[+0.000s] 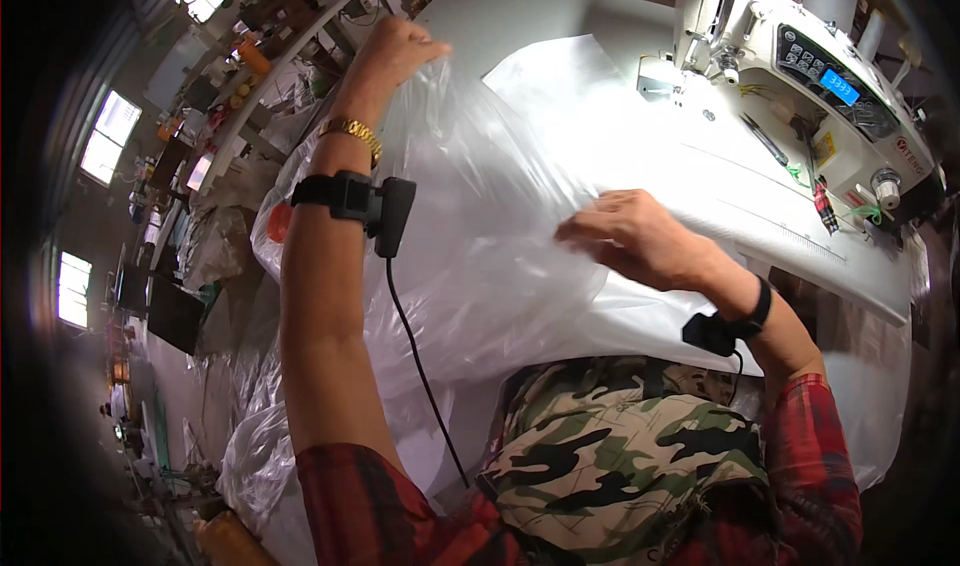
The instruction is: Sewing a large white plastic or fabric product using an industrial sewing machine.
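Observation:
A large sheet of clear, crinkled plastic film (pixel 470 206) spreads over the left part of the white sewing table and hangs off its left side. At the far edge of the film, my left hand (pixel 398 54) is raised with its fingers pinched on the plastic. My right hand (pixel 640 238) is nearer the middle, its fingers closed at the film's right edge; they are slightly blurred. Taut folds run between the two hands. Beyond the film lies a flat white sheet (pixel 550 66), partly washed out by the lamp's glare.
A white sewing machine (pixel 790 36) with a lit blue display stands at the back right. Beside it lie a dark pen-like tool (pixel 765 141) and a red plaid-wrapped tool (pixel 825 206). A ruler scale (pixel 780 231) runs along the table's near edge. Cluttered shelves (pixel 250 96) stand left.

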